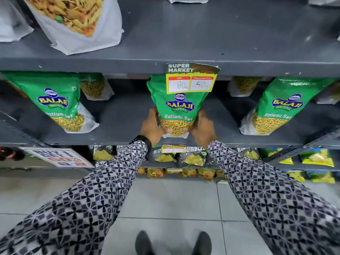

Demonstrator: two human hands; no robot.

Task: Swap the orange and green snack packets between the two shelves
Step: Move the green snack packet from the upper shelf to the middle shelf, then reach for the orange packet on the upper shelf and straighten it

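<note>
A green Ratlami Sev packet (179,107) stands upright at the middle of the lower grey shelf (117,124). My left hand (151,126) grips its lower left side and my right hand (203,127) grips its lower right side. Two more green packets stand on the same shelf, one at the left (58,102) and one at the right (279,107). On the upper shelf (202,39), a white packet with an orange snack picture (73,21) stands at the left. A price tag (191,78) hides the top of the held packet.
More packets stand behind the green ones at the back of the lower shelf. Below it are dark chip bags (191,157), yellow-green bags (316,159) and a "Buy 1 Get 1" sign (58,157). My shoes (173,243) stand on the tiled floor.
</note>
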